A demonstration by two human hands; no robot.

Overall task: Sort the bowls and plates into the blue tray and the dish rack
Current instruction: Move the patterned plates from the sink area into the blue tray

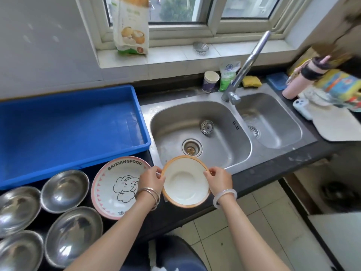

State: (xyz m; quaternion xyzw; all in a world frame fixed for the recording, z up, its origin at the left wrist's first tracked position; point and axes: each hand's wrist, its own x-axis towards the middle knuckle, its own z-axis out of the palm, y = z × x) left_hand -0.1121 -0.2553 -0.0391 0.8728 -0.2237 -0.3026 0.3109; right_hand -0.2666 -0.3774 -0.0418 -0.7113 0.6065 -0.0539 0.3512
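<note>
Both hands share one grip on the small plate [185, 181]: the left hand [151, 178] pinches its rim at about nine o'clock and the right hand [218, 180] pinches it at about three o'clock, fingers curled over the edge and closed on it. That orange-rimmed white plate hangs tilted toward the wearer, above the front lip of the sink [201, 130] and the dark desk [273, 167] edge, at roughly six o'clock in the head view. It looks like glazed ceramic, so I judge it stiff, smooth, fairly light, likely slippery if wet, and breakable if it strikes the steel; opposite points on the rim are a sound hold, with thumbs on top. Both forearms reach in from the bottom edge, wrists bent slightly inward, bangles on each. Just left of the left hand, touching or nearly so, lies the pink plate [115, 186] printed with a cartoon figure, flat on the desk. At eight o'clock sit four metal bowls [64, 190], open side up and close together. The blue tray [68, 133] at nine to ten o'clock holds nothing yet. No dish rack shows anywhere in this view, so where the plate should go cannot be told from here.
</note>
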